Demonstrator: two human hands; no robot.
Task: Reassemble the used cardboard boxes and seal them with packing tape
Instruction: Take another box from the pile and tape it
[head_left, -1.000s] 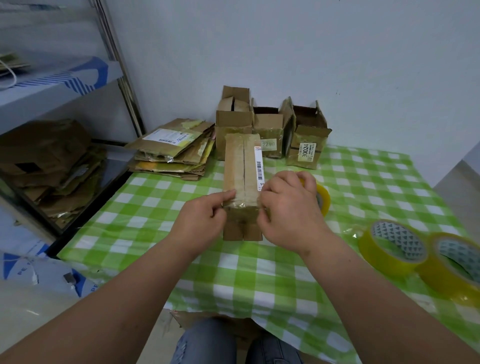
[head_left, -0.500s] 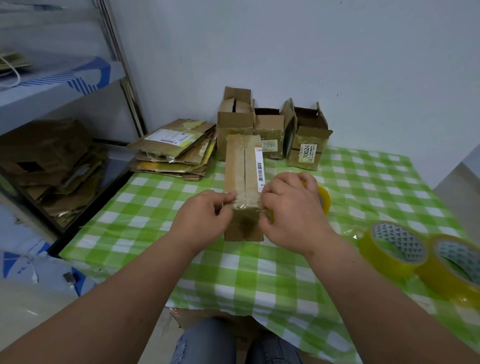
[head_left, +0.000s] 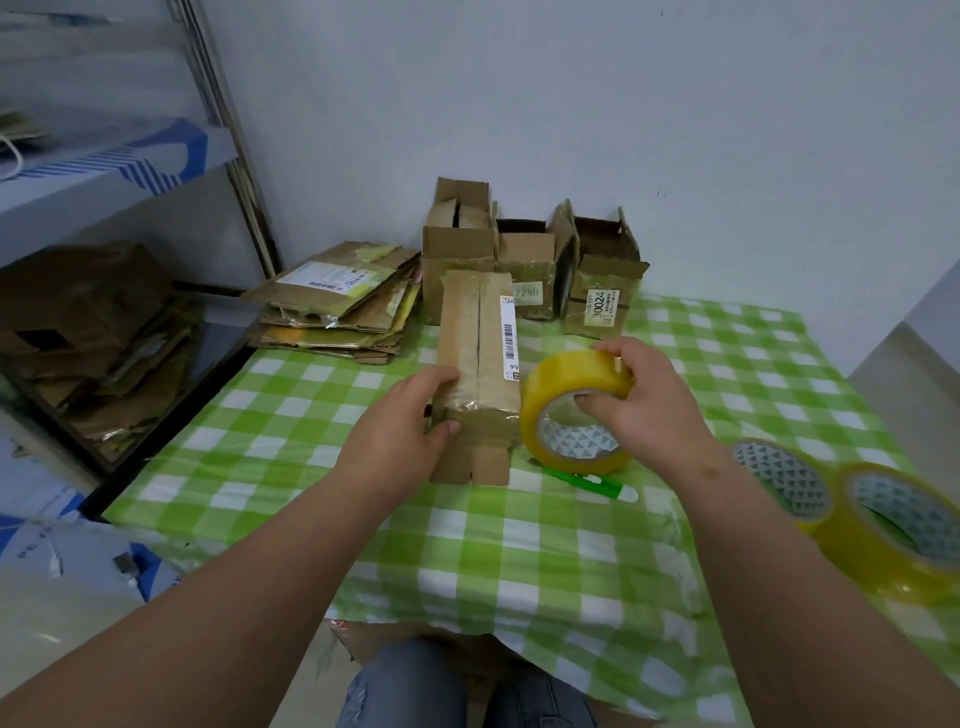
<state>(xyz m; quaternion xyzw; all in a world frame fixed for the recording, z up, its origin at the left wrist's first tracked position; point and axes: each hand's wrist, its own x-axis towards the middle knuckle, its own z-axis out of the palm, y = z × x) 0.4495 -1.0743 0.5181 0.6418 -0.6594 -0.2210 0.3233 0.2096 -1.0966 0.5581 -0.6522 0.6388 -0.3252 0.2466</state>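
Observation:
A long narrow cardboard box (head_left: 478, 332) lies on the green checked tablecloth (head_left: 519, 545), its top seam running away from me and a barcode label on its right edge. My left hand (head_left: 400, 436) grips the box's near left corner, thumb on the near end. My right hand (head_left: 644, 400) holds a yellow roll of packing tape (head_left: 566, 384) upright just right of the box's near end, fingers through the core. A strip of clear tape covers the box's near end.
A green and white cutter (head_left: 592, 480) lies under the held roll. Two more tape rolls (head_left: 893, 525) sit at the right. Three open assembled boxes (head_left: 530, 265) stand at the back, flattened boxes (head_left: 337, 301) lie at the back left, and a shelf with cardboard (head_left: 83, 332) stands left.
My right hand left the box's near end and lifted the yellow tape roll from behind it to the box's right side. The cutter now shows. My left hand stays on the box.

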